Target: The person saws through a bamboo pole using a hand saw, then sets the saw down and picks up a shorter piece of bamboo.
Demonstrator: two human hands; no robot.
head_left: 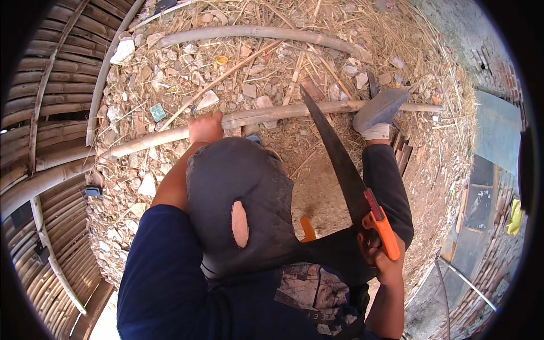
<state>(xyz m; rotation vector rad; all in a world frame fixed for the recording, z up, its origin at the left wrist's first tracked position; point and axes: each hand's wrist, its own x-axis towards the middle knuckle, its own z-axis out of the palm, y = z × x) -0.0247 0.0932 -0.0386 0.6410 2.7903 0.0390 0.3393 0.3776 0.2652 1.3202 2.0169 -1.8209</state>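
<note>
My left hand (205, 126) is wrapped round a long bamboo pole (266, 114) lying crosswise on the ground. In my right hand (386, 259) is a handsaw (339, 156) with an orange and red handle and a long dark toothed blade. The blade points forward and to the left, and its tip end crosses above the pole, between my left hand and my right foot; whether it touches the pole I cannot tell. A grey shoe (381, 109) on my right foot rests over the pole. My left knee, in torn dark trousers, hides part of the ground.
Another bamboo pole (255, 33) lies farther ahead among straw and broken stones. A slatted bamboo wall (54, 90) rises at left, and a concrete wall (479, 45) at right. An orange object (307, 229) shows beside my left knee. A small dark box (93, 191) lies near the left wall.
</note>
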